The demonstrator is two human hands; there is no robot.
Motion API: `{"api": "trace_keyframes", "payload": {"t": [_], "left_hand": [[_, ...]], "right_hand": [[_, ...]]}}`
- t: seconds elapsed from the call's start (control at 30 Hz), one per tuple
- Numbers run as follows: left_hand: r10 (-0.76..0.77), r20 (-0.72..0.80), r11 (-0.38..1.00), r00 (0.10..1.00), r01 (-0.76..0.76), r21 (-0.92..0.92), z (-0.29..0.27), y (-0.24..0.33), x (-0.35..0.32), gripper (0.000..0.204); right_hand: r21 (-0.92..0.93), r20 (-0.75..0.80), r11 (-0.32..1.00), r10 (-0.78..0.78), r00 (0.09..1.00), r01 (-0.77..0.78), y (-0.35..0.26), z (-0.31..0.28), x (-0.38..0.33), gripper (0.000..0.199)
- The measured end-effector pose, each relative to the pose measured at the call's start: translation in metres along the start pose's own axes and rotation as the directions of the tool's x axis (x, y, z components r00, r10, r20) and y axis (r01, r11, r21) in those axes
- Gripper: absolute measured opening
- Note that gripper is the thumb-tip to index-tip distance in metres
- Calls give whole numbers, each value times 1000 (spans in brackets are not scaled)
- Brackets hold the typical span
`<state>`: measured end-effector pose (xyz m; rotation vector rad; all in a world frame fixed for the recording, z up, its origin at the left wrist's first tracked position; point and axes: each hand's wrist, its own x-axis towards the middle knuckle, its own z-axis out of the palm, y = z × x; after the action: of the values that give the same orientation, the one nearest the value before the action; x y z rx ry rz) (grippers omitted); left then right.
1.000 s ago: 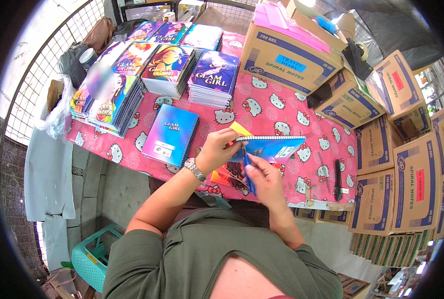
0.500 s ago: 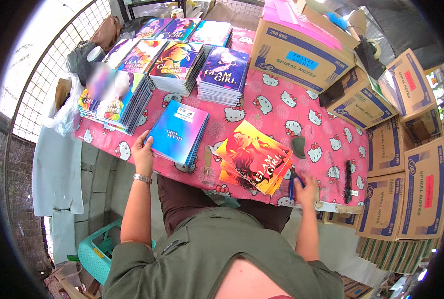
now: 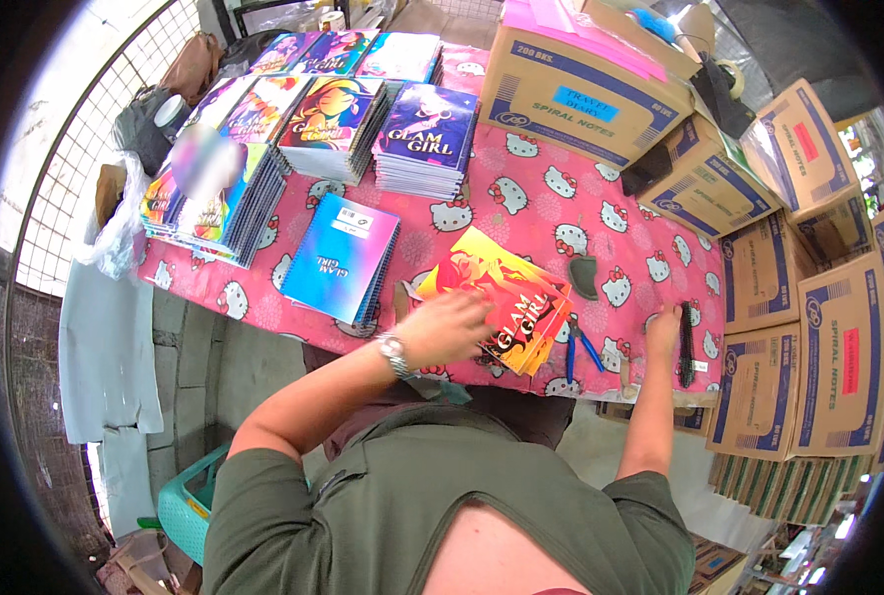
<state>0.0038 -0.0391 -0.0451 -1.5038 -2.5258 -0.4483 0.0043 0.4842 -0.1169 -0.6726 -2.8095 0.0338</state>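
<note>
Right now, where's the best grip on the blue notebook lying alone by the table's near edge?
Take the blue notebook by its near short edge, coming from the person's side. It lies flat, that corner almost at the edge of the pink tablecloth, so fingers can slip under; the left hand is closest.

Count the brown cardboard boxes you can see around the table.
7, at least. One large cardboard box sits on the table's far edge. Three sit right of it. Three more stand lower right. Others may be hidden beyond the rim.
</note>
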Motion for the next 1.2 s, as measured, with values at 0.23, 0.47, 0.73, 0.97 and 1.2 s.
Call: {"api": "trace_keyframes", "payload": {"t": [0.23,0.47,0.73,0.97,1.2], "left_hand": [[104,521,987,847,-25,-157,-50,10,44,39],[-110,90,994,990,110,5,-89,21,93,21],[-93,-206,993,974,75,-97,-64,14,104,23],[-94,-244,990,965,65,-124,-61,11,103,27],[-39,-243,995,969,15,-100,-57,7,106,27]], "right_hand": [[595,335,755,81,939,-277,-89,-104,-60,32],[891,-58,403,-350,935,207,-196,-156,-128,29],[867,-195,381,-335,922,322,-202,-166,-124,21],[879,-166,377,-328,930,290,-206,-169,-132,19],[789,-279,454,-335,900,414,-209,-170,-139,25]]}}
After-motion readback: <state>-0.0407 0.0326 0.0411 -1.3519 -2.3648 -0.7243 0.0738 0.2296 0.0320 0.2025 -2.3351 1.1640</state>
